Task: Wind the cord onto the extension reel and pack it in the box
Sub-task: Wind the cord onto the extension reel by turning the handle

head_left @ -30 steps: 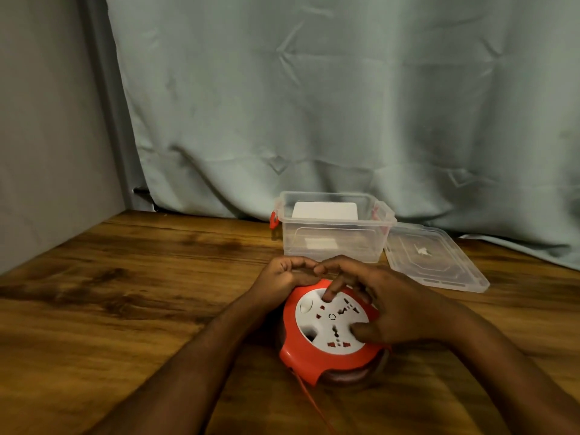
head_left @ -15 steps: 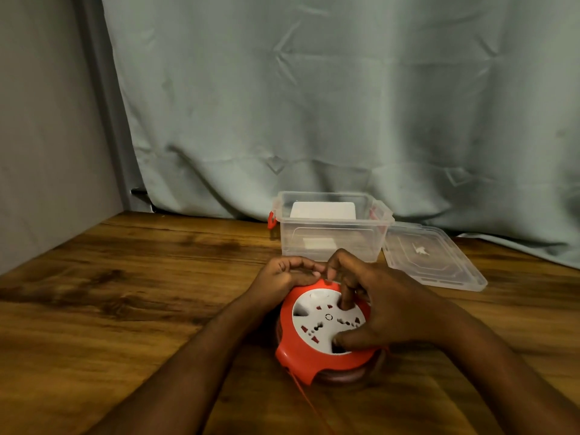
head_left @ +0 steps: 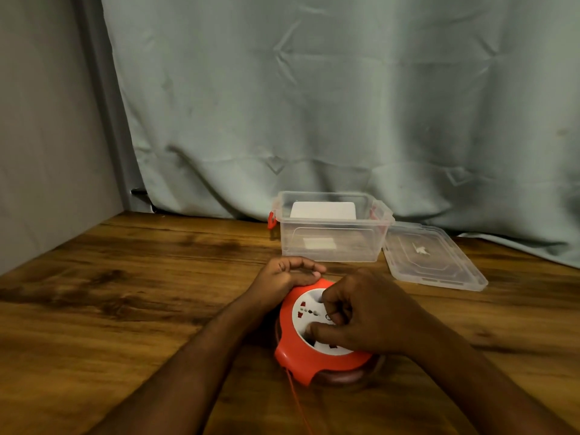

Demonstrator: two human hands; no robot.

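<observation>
A thin orange cord [head_left: 295, 400] runs from the near edge of the frame up to the front of the extension reel [head_left: 317, 359], where it enters under the orange rim; the reel lies flat on the wooden table [head_left: 125, 309], socket face up, its white round faceplate [head_left: 306, 312] showing red-shuttered socket openings and a row of small dots, with a darker lower flange just visible beneath the orange housing at the near right; the right hand [head_left: 373, 315] lies over the right half of the faceplate, fingers curled down onto it and the thumb stretched across the near part of the white disc, so it grasps the rotating face of the reel, though exactly which recess the fingertips sit in is hidden by the knuckles; the left hand [head_left: 287, 276] is at the far left edge of the reel, fingers bent and the thumb pressed along the orange rim, holding the housing; both forearms reach in from the near edge; beyond the hands stands a clear plastic storage box [head_left: 332, 246] with red side latches, open at the top, with a white object against its back wall and a pale label at the front; just beside it to the right its transparent lid [head_left: 439, 262] lies flat on the table, touching or nearly touching the box; behind everything hangs a creased grey-green curtain [head_left: 314, 105], and a plain grey wall [head_left: 40, 136] closes the left side.
</observation>
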